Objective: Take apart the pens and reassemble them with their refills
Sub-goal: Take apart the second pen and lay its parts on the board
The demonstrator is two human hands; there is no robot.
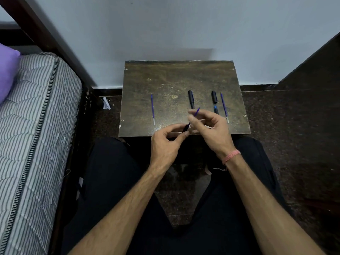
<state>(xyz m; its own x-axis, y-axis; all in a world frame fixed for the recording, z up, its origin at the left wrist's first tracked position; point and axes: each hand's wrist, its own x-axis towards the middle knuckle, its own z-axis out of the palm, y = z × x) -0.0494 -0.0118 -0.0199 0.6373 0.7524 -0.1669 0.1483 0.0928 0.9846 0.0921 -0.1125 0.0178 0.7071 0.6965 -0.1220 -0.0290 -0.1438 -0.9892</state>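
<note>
Clutter is sparse on the small dark wooden desk (165,80) set against a pale wall: a loose blue refill (152,109) lies alone toward its left side, a capped black pen (191,99) lies near the middle, and to the right a black cap (214,97) sits in line with a blue-tipped pen piece (215,109), with a second refill (224,107) just beside them. Over the desk's near edge, the left hand (165,144) has its fingers pressed together around a short black pen barrel (186,128), while the right hand (211,127) pinches a third blue refill (196,112) between thumb and fingertips, its lower end meeting the barrel's mouth (how far in it sits cannot be told). The right hand partly covers the capped pen's lower end and the blue-tipped piece. A pink thread band (232,155) circles the right wrist. A striped mattress (36,126) with a purple pillow (7,74) flanks the left side, above a dark speckled floor (287,126). No writing or brand marks are legible anywhere.
</note>
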